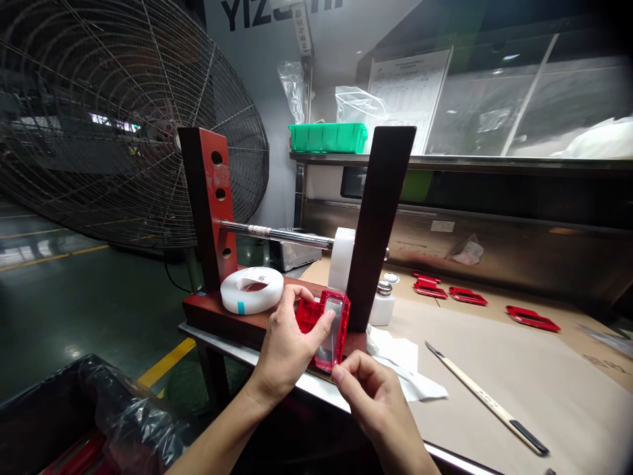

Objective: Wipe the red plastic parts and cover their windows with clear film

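My left hand grips a red translucent plastic part with a clear window, its thumb pressed on the window. My right hand pinches at the part's lower corner, thumb against fingertips; whether a thin film lies between them is too small to make out. Just behind the part stands a dark red wooden stand with a metal rod across it. A roll of white film hangs on the rod's right end. Another roll of clear tape with a blue tab lies on the stand's base.
Several red plastic parts lie on the brown-paper-covered table. A knife with a pale handle, a white bottle and crumpled white tissue are nearer. A large fan stands left, above a black-lined bin. A green tray sits on the shelf.
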Demonstrator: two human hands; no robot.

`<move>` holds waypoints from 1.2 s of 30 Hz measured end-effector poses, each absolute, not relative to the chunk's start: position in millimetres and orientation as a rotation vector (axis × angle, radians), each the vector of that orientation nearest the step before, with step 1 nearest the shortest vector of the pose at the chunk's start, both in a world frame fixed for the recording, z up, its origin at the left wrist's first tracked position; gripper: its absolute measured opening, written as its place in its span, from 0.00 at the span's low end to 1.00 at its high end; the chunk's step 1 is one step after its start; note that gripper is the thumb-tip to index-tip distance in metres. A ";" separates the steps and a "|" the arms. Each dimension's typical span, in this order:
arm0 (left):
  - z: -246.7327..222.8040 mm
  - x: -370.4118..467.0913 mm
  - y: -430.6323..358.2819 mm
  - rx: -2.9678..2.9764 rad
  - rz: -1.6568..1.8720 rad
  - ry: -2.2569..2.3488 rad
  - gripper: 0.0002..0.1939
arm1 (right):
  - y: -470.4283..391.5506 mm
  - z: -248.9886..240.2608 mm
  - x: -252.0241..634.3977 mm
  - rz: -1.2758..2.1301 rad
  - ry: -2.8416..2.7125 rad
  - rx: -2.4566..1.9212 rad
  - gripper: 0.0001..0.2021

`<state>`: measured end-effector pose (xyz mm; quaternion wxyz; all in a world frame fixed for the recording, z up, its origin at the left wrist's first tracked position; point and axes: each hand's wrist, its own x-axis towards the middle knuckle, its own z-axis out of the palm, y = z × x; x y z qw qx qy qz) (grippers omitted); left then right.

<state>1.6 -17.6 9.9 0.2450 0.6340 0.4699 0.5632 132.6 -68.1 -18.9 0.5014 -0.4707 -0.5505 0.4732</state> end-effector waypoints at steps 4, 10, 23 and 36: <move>8.6 0.8 -17.7 1.725 1.528 1.273 0.14 | -66.4 -23.2 133.5 1.132 -1.350 -1.125 0.22; 9.7 0.1 -17.8 1.716 1.543 1.287 0.14 | -64.4 -27.8 143.0 0.970 -1.419 -1.062 0.18; 7.2 1.1 -19.3 1.734 1.575 1.294 0.13 | -65.1 -5.4 141.6 0.629 -1.939 -1.012 0.09; 5.5 0.3 -16.2 1.827 1.618 1.323 0.06 | -63.4 -4.4 142.3 0.519 -2.081 -1.079 0.14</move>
